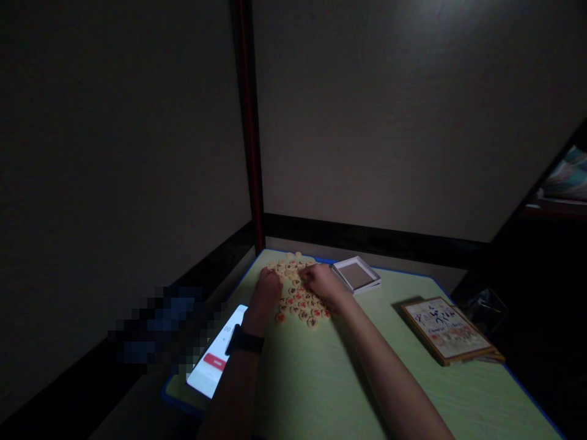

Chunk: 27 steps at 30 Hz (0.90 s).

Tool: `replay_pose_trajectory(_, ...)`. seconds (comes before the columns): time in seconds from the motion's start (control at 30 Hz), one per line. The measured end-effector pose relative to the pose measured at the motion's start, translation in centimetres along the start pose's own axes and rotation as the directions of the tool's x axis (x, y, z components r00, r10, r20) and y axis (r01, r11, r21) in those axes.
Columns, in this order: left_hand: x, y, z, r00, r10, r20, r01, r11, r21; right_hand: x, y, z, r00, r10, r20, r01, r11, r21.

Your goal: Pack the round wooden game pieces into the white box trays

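Many round, pale Chinese chess pieces [301, 299] lie in a loose patch on the light green table [321, 373]. Red and dark characters show on the nearer ones. My left hand [269, 284], with a dark band on its wrist, is curled at the left edge of the patch. My right hand [321, 279] reaches in from the right, its bent fingers closed down among the pieces at the middle. Whatever lies between the fingers of either hand is hidden by the hands and the dim light.
An open white box part [356, 275] sits behind my right hand. At the right lies a boxed set [449, 327] with Chinese lettering on its cover. A lit phone [215, 360] rests by my left forearm. Walls [367, 122] meet behind the blue-edged table.
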State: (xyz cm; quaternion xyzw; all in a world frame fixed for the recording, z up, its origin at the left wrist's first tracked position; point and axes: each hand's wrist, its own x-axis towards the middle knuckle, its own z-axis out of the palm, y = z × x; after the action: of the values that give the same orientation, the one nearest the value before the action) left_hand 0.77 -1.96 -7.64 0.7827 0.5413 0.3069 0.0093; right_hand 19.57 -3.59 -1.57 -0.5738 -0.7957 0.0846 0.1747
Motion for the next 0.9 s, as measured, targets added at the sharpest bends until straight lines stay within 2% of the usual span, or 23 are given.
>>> replay_pose_trajectory(0.1,0.4,-0.5,-1.0,0.994,-0.113,-0.011,0.113,0.993,0.016,0.0,0.0,0.0,1.0,0.003,-0.004,-0.003,1.0,0.007)
replay_pose_trajectory(0.23,1.0,-0.4,-2.3,0.968,-0.22,0.123,0.224,0.974,-0.022,-0.1,0.0,-0.1,1.0,0.007,-0.01,-0.007,1.0,0.02)
replay_pose_trajectory(0.57,0.7,1.3,-3.1,0.943,-0.159,0.294,0.191,0.978,-0.083,-0.1,-0.3,-0.3,1.0,-0.023,0.003,0.023,0.999,0.032)
replay_pose_trajectory(0.7,0.8,1.7,-3.2,0.942,-0.164,0.293,0.192,0.979,-0.069,-0.1,-0.2,-0.2,1.0,-0.027,0.001,0.027,0.999,0.027)
replay_pose_trajectory(0.9,0.9,1.7,-3.6,0.943,-0.248,0.223,0.249,0.968,0.025,-0.1,-0.2,-0.1,1.0,-0.023,-0.005,0.023,1.0,0.016)
